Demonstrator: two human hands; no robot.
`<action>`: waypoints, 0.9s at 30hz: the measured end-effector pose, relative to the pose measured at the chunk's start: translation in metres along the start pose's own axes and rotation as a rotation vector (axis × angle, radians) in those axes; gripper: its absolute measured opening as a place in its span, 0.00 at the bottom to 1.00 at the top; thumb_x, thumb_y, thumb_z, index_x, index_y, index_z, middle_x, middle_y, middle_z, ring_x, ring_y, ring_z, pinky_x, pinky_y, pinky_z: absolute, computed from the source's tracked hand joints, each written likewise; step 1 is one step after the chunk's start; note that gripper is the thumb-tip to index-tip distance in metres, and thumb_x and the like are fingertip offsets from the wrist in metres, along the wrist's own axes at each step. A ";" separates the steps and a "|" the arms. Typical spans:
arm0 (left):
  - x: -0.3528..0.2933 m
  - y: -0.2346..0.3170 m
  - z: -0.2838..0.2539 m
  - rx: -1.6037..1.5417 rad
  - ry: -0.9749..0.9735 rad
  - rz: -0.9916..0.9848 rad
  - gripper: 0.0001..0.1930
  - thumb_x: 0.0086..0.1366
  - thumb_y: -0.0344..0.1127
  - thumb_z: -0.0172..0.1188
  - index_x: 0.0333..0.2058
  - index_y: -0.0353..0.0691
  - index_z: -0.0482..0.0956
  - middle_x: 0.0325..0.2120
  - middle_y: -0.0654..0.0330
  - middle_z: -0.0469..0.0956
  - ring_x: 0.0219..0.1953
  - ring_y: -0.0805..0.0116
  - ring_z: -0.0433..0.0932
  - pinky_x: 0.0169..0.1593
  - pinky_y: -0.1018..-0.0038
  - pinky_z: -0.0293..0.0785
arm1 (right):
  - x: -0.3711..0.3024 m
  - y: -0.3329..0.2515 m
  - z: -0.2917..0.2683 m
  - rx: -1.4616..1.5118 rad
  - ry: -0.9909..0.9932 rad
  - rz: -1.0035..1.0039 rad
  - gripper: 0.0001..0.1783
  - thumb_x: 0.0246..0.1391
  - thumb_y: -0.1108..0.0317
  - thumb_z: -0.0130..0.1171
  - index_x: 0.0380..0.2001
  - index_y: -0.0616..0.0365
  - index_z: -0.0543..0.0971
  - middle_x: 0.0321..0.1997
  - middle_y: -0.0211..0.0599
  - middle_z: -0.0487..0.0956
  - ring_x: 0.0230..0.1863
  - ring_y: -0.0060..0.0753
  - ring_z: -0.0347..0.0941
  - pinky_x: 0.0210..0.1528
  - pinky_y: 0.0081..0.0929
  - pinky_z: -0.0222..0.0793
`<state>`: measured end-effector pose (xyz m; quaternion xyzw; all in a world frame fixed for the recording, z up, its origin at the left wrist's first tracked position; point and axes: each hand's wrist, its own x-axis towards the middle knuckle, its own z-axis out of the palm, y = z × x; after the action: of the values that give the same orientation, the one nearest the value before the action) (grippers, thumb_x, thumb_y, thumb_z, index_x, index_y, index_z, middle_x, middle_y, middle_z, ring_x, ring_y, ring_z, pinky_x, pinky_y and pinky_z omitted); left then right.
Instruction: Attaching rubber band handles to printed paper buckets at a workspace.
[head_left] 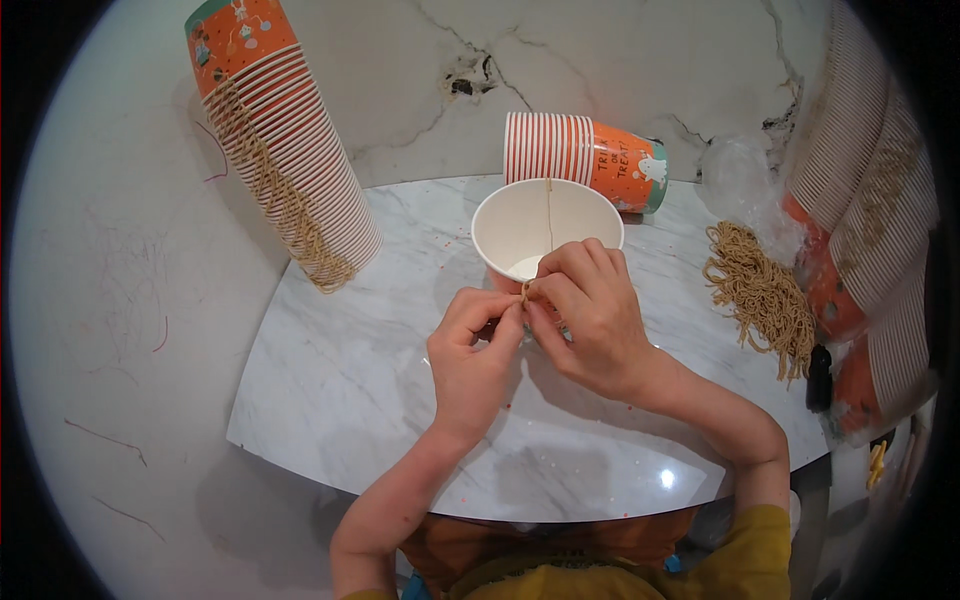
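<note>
An open paper cup [492,238], white inside, stands at the middle of the table. A tan cord [549,212] runs from its far rim down across the inside. At the cup's near side, my left hand [465,350] and my right hand [602,318] meet with fingertips pinched together. Between them is a small loop or knot of tan cord [526,289], which both hands grip. My fingers hide most of the cup's near outer wall, so how the cord passes there cannot be made out.
A tall, leaning stack of cups [305,140] with cord handles stands at the left. Behind the cup lies a shorter stack [560,150]. Loose tan cords [765,300] are heaped on the right of the marbled table [320,400], beside clear plastic [740,185] and more wrapped cup stacks [850,190].
</note>
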<state>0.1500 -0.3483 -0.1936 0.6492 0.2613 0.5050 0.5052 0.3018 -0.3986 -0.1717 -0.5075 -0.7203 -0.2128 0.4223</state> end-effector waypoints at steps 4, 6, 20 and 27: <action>-0.004 -0.001 0.005 0.097 0.039 0.156 0.03 0.66 0.24 0.63 0.37 0.32 0.83 0.34 0.63 0.78 0.32 0.80 0.74 0.37 0.80 0.72 | -0.002 -0.002 0.002 -0.029 0.020 -0.010 0.07 0.44 0.74 0.64 0.28 0.58 0.76 0.37 0.37 0.72 0.40 0.40 0.68 0.45 0.40 0.59; -0.004 -0.003 0.004 0.104 0.041 0.174 0.03 0.66 0.24 0.63 0.37 0.32 0.83 0.34 0.63 0.78 0.32 0.80 0.74 0.37 0.80 0.71 | -0.002 -0.003 0.002 -0.043 0.035 -0.024 0.08 0.43 0.74 0.64 0.28 0.58 0.76 0.37 0.37 0.72 0.40 0.40 0.68 0.46 0.40 0.59; 0.004 -0.003 -0.002 -0.178 -0.071 -0.112 0.05 0.69 0.28 0.61 0.37 0.33 0.83 0.32 0.67 0.77 0.30 0.81 0.70 0.35 0.80 0.67 | -0.003 -0.001 -0.006 0.036 0.019 0.012 0.09 0.41 0.76 0.63 0.29 0.57 0.76 0.37 0.36 0.73 0.41 0.41 0.69 0.48 0.41 0.58; 0.004 -0.001 -0.004 -0.108 -0.083 -0.089 0.06 0.69 0.28 0.62 0.37 0.31 0.84 0.32 0.67 0.77 0.33 0.83 0.71 0.37 0.81 0.68 | -0.005 -0.001 -0.005 -0.031 0.018 -0.020 0.09 0.43 0.74 0.65 0.30 0.58 0.77 0.38 0.37 0.74 0.42 0.42 0.70 0.51 0.44 0.60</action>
<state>0.1477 -0.3431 -0.1927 0.6291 0.2413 0.4681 0.5717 0.3037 -0.4055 -0.1728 -0.5047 -0.7183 -0.2328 0.4185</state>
